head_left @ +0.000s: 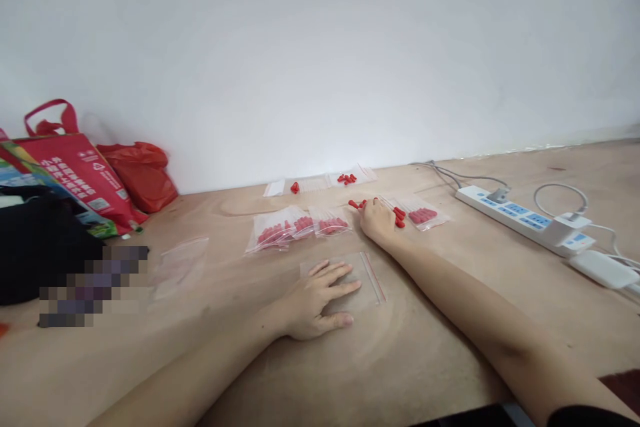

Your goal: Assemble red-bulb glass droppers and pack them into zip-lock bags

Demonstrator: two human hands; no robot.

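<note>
My left hand [323, 300] lies flat with fingers spread on a clear zip bag [371, 280], whose red-lined seal points right. Farther forward, my right hand [379, 219] is closed, its fingers curled down among small red peg-like pieces [399, 217] on the table. Whatever its fingertips grip is hidden behind the hand. Left of it, several clear bags filled with red pieces [274, 233] overlap in a row. One more filled bag [423, 215] lies just to its right.
By the wall, more red pieces [347, 179] rest on flat clear bags. A white power strip [520, 213] with plugs and cables runs along the right. At left stand a red shopping bag [83, 173], a red plastic bag [143, 177] and a black bag [40, 247]; a clear bag [180, 267] lies nearby.
</note>
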